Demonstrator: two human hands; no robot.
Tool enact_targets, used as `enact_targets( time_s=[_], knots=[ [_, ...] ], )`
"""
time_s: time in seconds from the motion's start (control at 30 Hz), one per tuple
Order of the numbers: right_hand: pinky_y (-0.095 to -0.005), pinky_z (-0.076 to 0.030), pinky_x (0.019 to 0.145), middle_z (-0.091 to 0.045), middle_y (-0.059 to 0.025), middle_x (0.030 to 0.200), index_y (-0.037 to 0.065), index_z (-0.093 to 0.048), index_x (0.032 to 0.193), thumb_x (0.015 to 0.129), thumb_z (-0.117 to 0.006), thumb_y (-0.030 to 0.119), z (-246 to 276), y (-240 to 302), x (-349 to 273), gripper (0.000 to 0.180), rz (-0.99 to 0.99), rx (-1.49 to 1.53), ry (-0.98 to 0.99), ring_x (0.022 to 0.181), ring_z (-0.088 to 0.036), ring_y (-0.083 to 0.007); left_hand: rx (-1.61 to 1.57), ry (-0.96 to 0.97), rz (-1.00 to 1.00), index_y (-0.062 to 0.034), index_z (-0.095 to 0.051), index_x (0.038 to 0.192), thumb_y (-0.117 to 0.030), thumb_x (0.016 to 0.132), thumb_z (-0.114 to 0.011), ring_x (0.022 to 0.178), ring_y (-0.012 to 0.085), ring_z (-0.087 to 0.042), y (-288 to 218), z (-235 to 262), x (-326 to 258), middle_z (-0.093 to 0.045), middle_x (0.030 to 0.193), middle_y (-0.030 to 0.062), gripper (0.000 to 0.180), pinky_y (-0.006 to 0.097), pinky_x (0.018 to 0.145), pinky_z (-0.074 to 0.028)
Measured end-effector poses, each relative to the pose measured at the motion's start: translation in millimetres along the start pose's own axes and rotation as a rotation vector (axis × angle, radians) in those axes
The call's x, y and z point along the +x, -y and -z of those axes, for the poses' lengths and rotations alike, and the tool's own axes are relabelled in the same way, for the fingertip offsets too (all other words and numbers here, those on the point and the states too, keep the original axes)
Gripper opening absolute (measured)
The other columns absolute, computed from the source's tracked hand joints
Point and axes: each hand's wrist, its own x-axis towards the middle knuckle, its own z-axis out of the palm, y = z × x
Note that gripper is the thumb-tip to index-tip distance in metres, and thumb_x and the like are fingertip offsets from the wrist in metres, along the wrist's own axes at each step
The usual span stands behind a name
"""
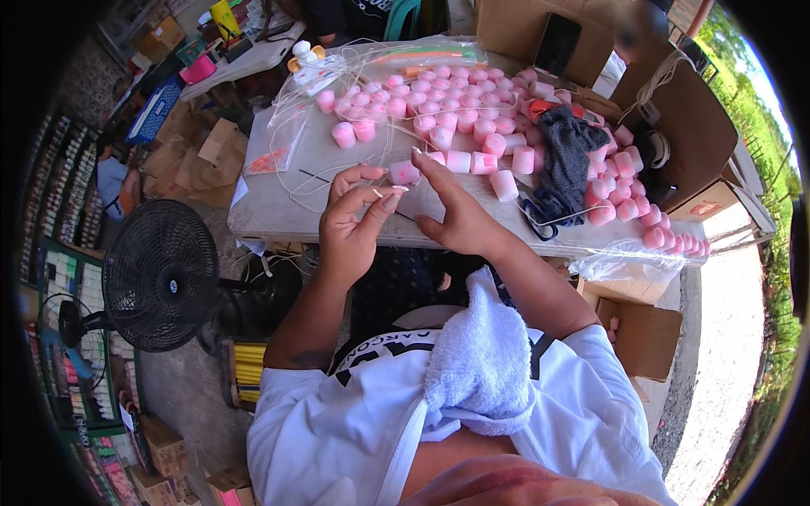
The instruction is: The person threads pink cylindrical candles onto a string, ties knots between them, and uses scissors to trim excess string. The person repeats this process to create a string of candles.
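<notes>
Pink cylinders (504, 185) crowd the far worktop (270, 218).
Left hand (356, 221) pinches white string (379, 193), right hand (462, 215) spreads wide; slackening could drop it.

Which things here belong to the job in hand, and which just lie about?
Likely the job:
thin white strand, pinched by left hand
right hand, open
pink cylinder by the hands, hold unclear
pink cylinders heaped beyond

Likely just lying about:
dark cloth
large black fan
open cardboard box

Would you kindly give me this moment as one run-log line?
left hand: pinching thin white strand | right hand: open, fingers extended | table: pink-and-white cylinders, dark cloth
</notes>
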Motion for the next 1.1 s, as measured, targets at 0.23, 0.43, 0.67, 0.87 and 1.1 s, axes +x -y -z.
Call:
enact_targets(
  time_s=[0.23,0.43,0.67,0.87,1.1],
  knots=[
    [-0.0310,-0.048,0.082,-0.057,-0.0022,0.076,0.000,-0.057,0.097,0.096,-0.048,0.018,1,-12,-42,0.020,-0.281,0.858,-0.157,0.072,-0.057,-0.0103,-0.286,0.033,0.221,-0.0030,-0.066,0.092,-0.012,0.086,-0.063,0.104,0.0184,-0.053,29,-48,26,-0.055,0.108,0.0112,0.012,0.032,0.087,-0.045],
    [-0.0313,-0.047,0.079,-0.060,-0.0060,0.081,0.000,-0.058,0.093,0.094,-0.052,0.015,5,-45,-50,0.016,-0.319,0.864,-0.422,0.075,-0.057,-0.0139,0.139,0.016,0.219,-0.0059,-0.066,0.094,-0.025,0.082,-0.067,0.099,0.0213,-0.055,88,-64,101,-0.055,0.107,0.0125,0.023,0.036,0.091,-0.042],
    [-0.0246,-0.045,0.074,-0.062,-0.0034,0.081,0.001,-0.060,0.093,0.093,-0.055,0.017,8,-56,-53,0.016,-0.207,0.908,-0.299,0.076,-0.057,-0.0102,1.158,0.283,-0.019,-0.0130,-0.065,0.107,-0.035,0.070,-0.072,0.115,0.0326,-0.043,125,-107,136,-0.051,0.117,0.0123,0.044,0.050,0.097,-0.032],
    [-0.0236,-0.045,0.074,-0.062,-0.0027,0.082,0.001,-0.060,0.093,0.093,-0.055,0.017,11,-55,-56,0.016,-0.237,0.842,-0.295,0.076,-0.057,-0.0092,1.029,0.357,0.073,-0.0167,-0.065,0.105,-0.035,0.067,-0.074,0.116,0.0317,-0.043,108,-111,148,-0.046,0.123,0.0118,0.042,0.051,0.097,-0.030],
    [-0.0260,-0.045,0.078,-0.062,-0.0040,0.082,0.001,-0.059,0.092,0.093,-0.054,0.016,9,-55,-55,0.015,-0.235,0.867,-0.289,0.079,-0.058,-0.0112,0.995,0.444,-0.001,-0.0161,-0.064,0.104,-0.036,0.068,-0.074,0.118,0.0313,-0.040,112,-110,142,-0.047,0.121,0.0102,0.043,0.050,0.095,-0.029]
  ],
)
